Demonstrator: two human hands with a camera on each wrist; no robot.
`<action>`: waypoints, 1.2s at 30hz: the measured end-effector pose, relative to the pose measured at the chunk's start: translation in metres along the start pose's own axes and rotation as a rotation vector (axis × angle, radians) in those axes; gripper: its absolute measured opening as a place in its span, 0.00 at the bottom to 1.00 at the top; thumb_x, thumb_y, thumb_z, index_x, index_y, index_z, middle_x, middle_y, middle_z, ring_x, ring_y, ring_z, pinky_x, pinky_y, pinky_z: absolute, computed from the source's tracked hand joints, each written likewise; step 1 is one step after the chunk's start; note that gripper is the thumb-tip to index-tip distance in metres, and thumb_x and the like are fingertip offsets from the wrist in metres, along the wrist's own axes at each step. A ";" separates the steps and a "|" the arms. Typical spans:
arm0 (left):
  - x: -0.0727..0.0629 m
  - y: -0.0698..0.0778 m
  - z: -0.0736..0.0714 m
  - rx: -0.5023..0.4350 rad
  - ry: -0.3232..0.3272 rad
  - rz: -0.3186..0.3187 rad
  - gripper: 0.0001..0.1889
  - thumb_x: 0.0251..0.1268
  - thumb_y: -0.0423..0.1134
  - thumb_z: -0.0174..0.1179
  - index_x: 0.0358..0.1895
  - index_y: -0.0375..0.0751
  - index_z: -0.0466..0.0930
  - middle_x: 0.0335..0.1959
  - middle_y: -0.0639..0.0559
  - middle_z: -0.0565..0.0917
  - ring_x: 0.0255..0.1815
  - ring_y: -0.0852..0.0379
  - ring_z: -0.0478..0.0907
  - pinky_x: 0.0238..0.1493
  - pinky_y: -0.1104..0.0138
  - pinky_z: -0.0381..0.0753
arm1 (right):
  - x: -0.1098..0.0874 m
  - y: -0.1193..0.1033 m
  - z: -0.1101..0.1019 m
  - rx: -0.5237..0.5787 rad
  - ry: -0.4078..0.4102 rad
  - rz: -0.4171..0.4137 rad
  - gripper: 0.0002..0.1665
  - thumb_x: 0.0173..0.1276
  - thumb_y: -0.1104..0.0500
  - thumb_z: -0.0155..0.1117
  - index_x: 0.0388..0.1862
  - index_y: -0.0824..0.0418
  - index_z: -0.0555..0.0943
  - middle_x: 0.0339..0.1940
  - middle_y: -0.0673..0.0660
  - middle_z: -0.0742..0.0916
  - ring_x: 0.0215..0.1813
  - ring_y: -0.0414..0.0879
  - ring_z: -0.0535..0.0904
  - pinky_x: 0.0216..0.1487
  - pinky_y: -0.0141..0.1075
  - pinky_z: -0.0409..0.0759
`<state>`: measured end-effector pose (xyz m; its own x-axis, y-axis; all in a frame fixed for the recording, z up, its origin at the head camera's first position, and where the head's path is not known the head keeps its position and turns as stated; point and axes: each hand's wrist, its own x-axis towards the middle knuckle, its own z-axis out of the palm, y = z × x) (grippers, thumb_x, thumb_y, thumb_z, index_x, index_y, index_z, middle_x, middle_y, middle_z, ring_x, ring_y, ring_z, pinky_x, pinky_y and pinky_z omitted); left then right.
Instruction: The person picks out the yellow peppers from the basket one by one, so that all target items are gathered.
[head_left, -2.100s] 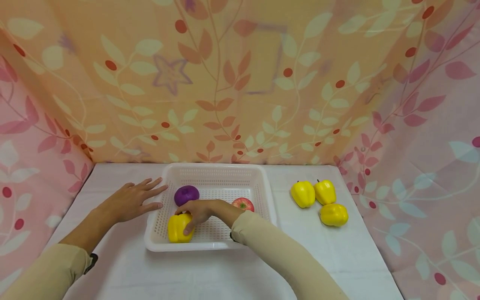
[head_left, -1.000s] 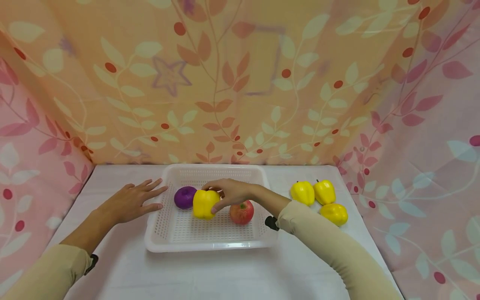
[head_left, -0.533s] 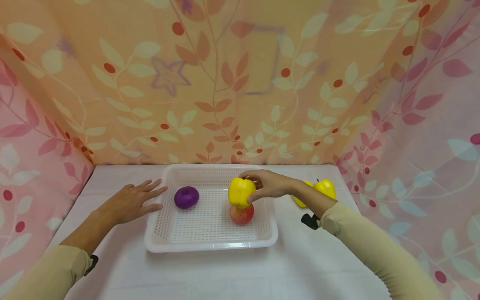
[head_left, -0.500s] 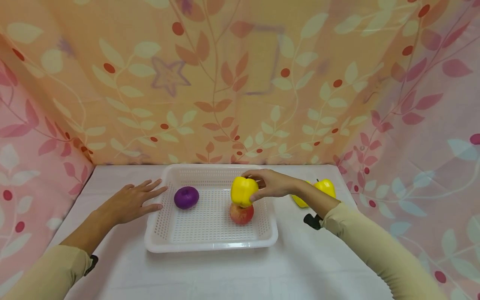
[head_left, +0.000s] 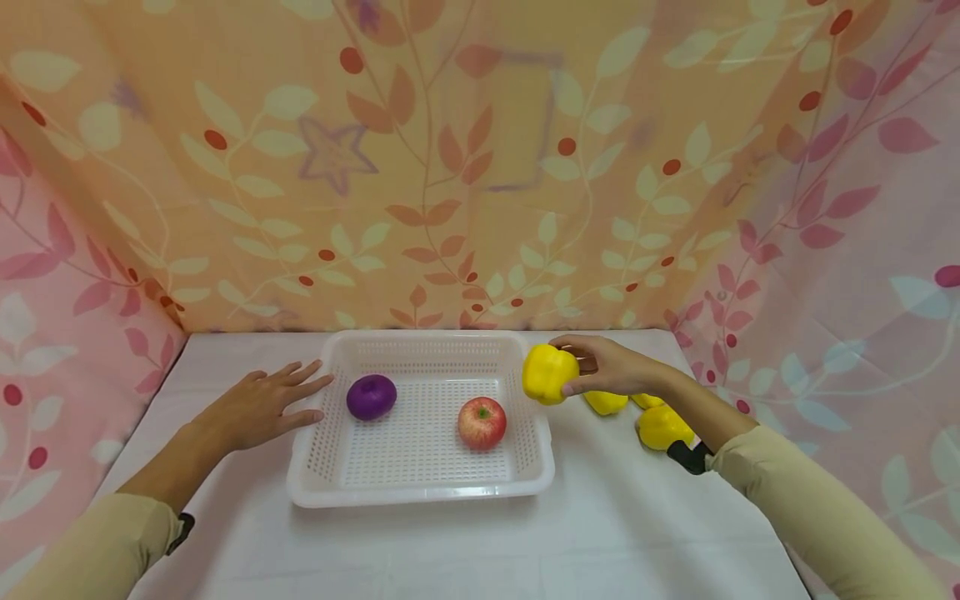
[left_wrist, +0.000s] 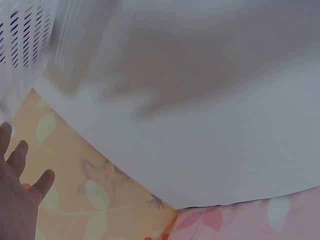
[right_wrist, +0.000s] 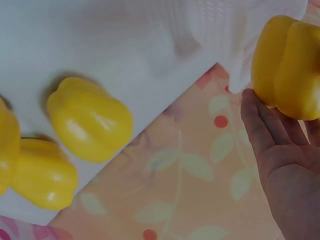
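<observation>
My right hand grips a yellow bell pepper between thumb and fingers, above the right rim of the white basket. The right wrist view shows the same pepper at its right edge, with the fingers against it. My left hand, fingers spread and straight, is at the basket's left rim; whether it touches cannot be told. Inside the basket a purple round vegetable lies at the left and a red apple at the right.
Right of the basket, a group of yellow bell peppers lies on the white tablecloth, partly behind my right hand and forearm; in the right wrist view one pepper sits near the table edge. Patterned curtains enclose the back and sides.
My right hand has lifted the yellow bell pepper from the basket's front left and carried it rightward, past the purple vegetable and over the apple, to the right rim. My left hand has stayed put.
</observation>
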<state>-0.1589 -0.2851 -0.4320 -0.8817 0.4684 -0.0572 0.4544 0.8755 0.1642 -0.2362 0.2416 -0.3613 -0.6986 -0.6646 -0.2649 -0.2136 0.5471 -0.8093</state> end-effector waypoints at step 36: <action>-0.001 0.002 0.000 0.003 0.009 0.000 0.35 0.70 0.64 0.52 0.74 0.49 0.67 0.75 0.39 0.64 0.73 0.33 0.61 0.63 0.35 0.66 | -0.064 0.112 0.037 0.044 0.093 0.189 0.44 0.66 0.52 0.72 0.73 0.68 0.63 0.70 0.68 0.71 0.68 0.67 0.71 0.60 0.46 0.79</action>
<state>-0.1576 -0.2841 -0.4319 -0.8828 0.4673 -0.0479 0.4549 0.8758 0.1613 -0.1903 0.3269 -0.4542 -0.7837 -0.5015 -0.3664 -0.0441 0.6334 -0.7726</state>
